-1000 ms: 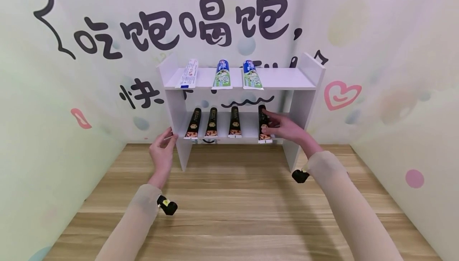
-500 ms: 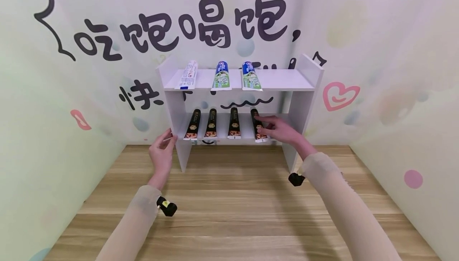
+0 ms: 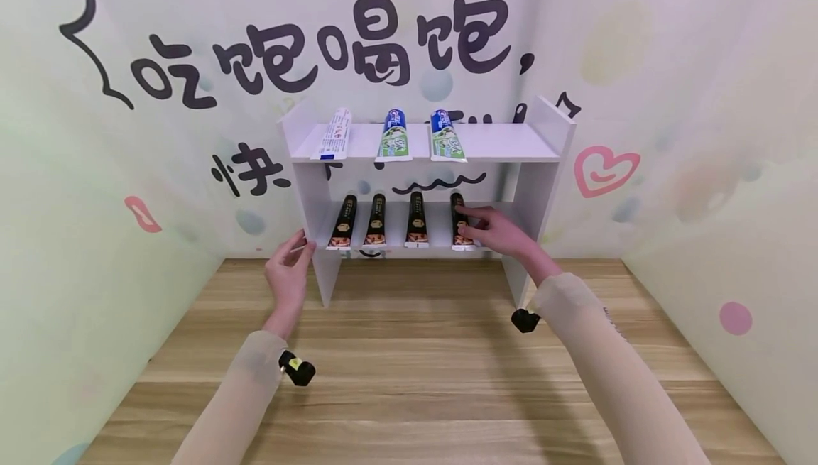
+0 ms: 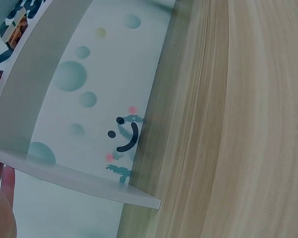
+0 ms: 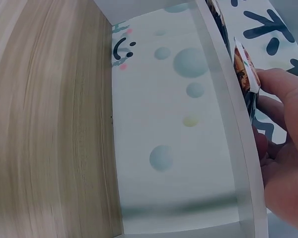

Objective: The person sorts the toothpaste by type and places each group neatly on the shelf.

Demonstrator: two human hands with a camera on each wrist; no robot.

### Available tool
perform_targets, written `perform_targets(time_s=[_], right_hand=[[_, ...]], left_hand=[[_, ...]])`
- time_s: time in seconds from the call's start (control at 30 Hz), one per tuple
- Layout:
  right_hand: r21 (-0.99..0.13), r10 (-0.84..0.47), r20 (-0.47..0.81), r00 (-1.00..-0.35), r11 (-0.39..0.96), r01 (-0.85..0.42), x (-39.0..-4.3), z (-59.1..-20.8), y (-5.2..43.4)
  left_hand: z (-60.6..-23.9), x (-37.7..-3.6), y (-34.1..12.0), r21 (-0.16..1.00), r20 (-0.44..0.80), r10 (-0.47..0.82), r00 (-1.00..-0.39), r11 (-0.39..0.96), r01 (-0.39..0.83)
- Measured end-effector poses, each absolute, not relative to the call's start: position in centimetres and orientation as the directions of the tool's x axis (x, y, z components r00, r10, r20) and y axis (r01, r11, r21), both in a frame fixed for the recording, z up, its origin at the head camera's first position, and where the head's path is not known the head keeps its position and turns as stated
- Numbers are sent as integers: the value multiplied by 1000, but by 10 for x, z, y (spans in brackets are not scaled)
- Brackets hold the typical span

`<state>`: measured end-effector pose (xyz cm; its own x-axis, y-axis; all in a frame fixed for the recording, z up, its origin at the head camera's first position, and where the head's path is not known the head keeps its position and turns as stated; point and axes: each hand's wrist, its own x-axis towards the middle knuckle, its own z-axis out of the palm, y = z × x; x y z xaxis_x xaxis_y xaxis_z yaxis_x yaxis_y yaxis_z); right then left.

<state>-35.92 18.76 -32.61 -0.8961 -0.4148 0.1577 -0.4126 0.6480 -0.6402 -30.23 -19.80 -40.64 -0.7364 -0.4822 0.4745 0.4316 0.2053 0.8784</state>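
The fourth black tube has been shifted left and straightened since a second ago, and now it is lined up on the lower shelf beside the other three black tubes. Largest first: the wooden surface is spread below, and on it the white shelf unit is stood against the lettered wall. On the top shelf three toothpaste tubes are laid side by side, a white one and two blue-and-green ones. The right hand is kept at the lower shelf, its fingers curled against that fourth tube and the thumb pressed to its side. The left hand is held at the unit's left panel, fingers relaxed and touching its front edge, nothing gripped.
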Motion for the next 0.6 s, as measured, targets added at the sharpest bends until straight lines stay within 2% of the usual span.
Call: perform_targets(time_s=[0.33, 0.6], right_hand=[[-644, -407, 144, -902, 653, -397, -359, -325, 187], [-666, -406, 138, -903, 637, -388, -359, -326, 188]], left_hand=[[-407, -302, -198, 879, 473, -479, -740, 190, 438], [-400, -296, -198, 893, 447, -462, -765, 182, 412]])
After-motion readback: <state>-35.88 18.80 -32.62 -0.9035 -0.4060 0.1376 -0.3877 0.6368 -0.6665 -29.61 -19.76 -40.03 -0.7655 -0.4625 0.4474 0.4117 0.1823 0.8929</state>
